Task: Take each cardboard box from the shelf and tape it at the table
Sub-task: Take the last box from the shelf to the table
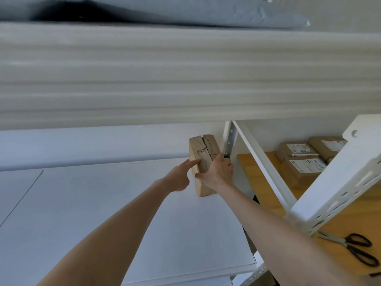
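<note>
A thick stack of white foam sheets (185, 75) fills the upper half of the frame from edge to edge, with a grey folded sheet (185, 11) lying on top of it. Its underside hangs low over the white shelf board (103, 213), which spreads across the lower left and centre. The board's front edge runs along the bottom of the frame, and the room between board and foam is shallow but wide. A white slotted post (340, 182) slants across the right side, and behind it lies a wooden board (268, 193). A perforated metal upright (229, 141) closes the shelf's far right corner. The cardboard box (201, 148) stands on end on the white board, just beside that upright, with its top flaps slightly parted along the seam. Brown labelled parcels (299, 168) sit together on the wooden board at the right, well apart from the box. Black-handled scissors (358, 248) lie at the lower right. The right hand (218, 172) grips the box, thumb on its near face and fingers curled round its right edge against the upright. The left hand (179, 178) touches the box's left face with a straight forefinger, the other fingers tucked in.
</note>
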`<move>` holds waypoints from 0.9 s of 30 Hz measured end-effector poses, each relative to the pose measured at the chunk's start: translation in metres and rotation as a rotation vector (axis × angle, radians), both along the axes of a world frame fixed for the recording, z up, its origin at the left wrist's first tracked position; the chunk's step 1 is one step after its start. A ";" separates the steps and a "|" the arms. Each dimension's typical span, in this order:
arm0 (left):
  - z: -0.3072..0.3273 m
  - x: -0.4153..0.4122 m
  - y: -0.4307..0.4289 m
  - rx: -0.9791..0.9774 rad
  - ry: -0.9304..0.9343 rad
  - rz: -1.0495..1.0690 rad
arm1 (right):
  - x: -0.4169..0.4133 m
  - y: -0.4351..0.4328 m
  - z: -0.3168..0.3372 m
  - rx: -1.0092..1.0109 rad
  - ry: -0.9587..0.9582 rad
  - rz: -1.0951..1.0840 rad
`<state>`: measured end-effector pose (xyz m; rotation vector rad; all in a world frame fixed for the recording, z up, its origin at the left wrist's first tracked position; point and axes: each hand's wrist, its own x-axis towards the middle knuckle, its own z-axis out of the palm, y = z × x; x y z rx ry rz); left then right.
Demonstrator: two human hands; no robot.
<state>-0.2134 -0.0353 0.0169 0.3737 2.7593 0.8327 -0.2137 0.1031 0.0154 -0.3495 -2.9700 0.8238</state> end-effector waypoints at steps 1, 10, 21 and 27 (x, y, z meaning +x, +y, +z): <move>0.004 0.004 -0.002 -0.028 0.012 -0.005 | 0.005 0.001 0.001 -0.009 -0.004 0.014; 0.031 0.044 -0.032 -0.305 0.092 -0.137 | 0.076 0.007 0.028 -0.094 -0.031 0.216; 0.068 0.131 -0.057 -0.351 0.454 -0.371 | 0.198 0.001 0.071 -0.076 0.009 0.414; 0.094 0.195 -0.069 -0.451 0.353 -0.380 | 0.275 0.004 0.084 -0.065 0.026 0.432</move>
